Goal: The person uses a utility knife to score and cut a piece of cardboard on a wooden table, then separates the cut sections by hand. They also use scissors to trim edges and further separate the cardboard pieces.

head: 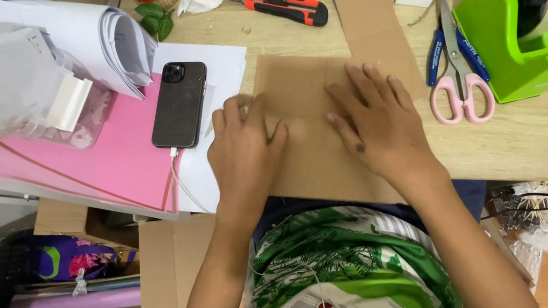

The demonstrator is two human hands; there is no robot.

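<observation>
The brown cardboard sheet lies flat on the wooden desk, directly in front of the person. The right hand is open with spread fingers and presses the sheet down, probably so it does not slide. The left hand is half closed at the sheet's left edge, fingers curled on it. A black phone rests nearby on pink paper, and pink scissors lie further right

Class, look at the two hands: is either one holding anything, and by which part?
Neither grips anything. The right hand lies flat on the cardboard sheet, pressing its middle; the left hand rests fingers curled on the sheet's left part.
</observation>
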